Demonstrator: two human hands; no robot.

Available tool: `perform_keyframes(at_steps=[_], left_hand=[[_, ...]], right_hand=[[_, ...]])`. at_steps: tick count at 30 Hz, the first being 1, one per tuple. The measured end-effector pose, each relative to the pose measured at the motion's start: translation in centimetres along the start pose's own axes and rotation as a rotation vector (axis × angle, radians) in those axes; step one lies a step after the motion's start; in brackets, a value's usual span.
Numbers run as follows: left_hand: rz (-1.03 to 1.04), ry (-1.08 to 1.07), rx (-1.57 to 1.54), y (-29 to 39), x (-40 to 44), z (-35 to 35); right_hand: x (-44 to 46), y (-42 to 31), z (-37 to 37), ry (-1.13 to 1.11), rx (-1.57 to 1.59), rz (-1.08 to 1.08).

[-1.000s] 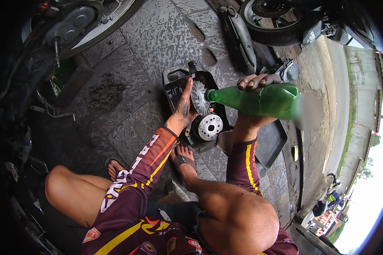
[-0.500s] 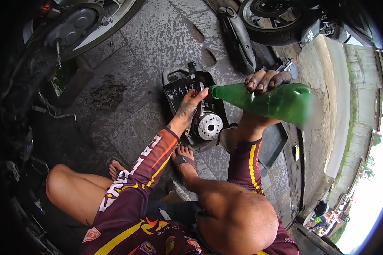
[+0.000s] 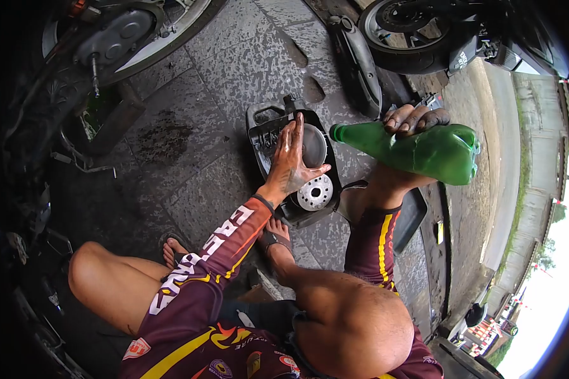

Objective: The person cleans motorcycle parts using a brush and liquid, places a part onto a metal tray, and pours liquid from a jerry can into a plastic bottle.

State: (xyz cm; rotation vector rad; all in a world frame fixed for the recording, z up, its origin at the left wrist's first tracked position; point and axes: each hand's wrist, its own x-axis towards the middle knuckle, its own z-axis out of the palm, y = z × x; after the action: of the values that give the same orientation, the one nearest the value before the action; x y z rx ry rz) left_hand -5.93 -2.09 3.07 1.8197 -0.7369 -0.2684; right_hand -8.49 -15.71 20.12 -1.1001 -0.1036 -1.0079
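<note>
My left hand (image 3: pixel 289 165) is on a round grey metal part (image 3: pixel 313 146) above a black cut-open container (image 3: pixel 254 134), its thumb and fingers spread around the part's side. Just below it in the container lies a silver disc with holes (image 3: pixel 315 193). My right hand (image 3: pixel 416 120) is wrapped round a green plastic bottle (image 3: pixel 423 150), which lies nearly level in the air. The bottle's neck points at the grey part, with a small gap between them.
A motorcycle wheel and engine (image 3: pixel 117 38) stand at the upper left, another wheel (image 3: pixel 411 31) at the upper right. A long dark cover (image 3: pixel 357 66) and a dark tray (image 3: pixel 411 218) rest on the floor. My feet are just below the container.
The bottle and my right hand have moved right, away from the container. My left hand has shifted and turned the metal part, which now shows a smooth round face instead of its fins.
</note>
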Motion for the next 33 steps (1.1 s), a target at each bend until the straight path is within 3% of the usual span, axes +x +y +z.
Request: perform_keyframes(at_steps=[2, 4, 5, 8, 10, 11, 14, 18, 25, 30, 33], left_hand=[[-0.033, -0.019, -0.079, -0.1, 0.1, -0.1], [-0.262, -0.061, -0.330, -1.2, 0.2, 0.3], [-0.431, -0.043, -0.758, -1.9, 0.1, 1.3], [-0.484, -0.107, -0.666, -3.0, 0.0, 1.2], [-0.858, -0.163, -1.096, -2.1, 0.2, 0.7], [-0.856, -0.164, -1.096, -2.0, 0.2, 0.5], [-0.727, -0.310, -1.577, -2.1, 0.2, 0.3], [-0.730, -0.322, -1.738, 0.2, 0.7, -0.8], [-0.769, -0.236, -1.865, 0.4, 0.4, -1.3], [-0.738, -0.287, -1.923, -0.4, 0.3, -1.4], [-0.765, -0.309, -1.854, -1.2, 0.0, -1.1]], right_hand=[[0.1, -0.2, 0.3, 0.026, -0.015, 0.027], [-0.1, -0.5, 0.5, 0.023, 0.009, 0.028], [-0.2, -0.6, 0.6, 0.020, 0.033, 0.032], [-0.6, -0.7, 0.6, -0.019, 0.075, 0.021], [-0.7, -0.5, 1.0, -0.021, 0.098, 0.027], [-0.7, -0.4, 1.2, -0.025, 0.124, 0.034], [-0.7, -0.5, 1.9, -0.050, 0.115, 0.045], [-0.7, -0.7, 2.4, -0.054, 0.173, 0.059], [-1.3, -0.6, 3.1, -0.108, 0.260, 0.138], [-1.7, -0.2, 3.1, -0.080, 0.300, 0.181], [-1.8, 0.0, 3.0, -0.204, 0.195, 0.181]])
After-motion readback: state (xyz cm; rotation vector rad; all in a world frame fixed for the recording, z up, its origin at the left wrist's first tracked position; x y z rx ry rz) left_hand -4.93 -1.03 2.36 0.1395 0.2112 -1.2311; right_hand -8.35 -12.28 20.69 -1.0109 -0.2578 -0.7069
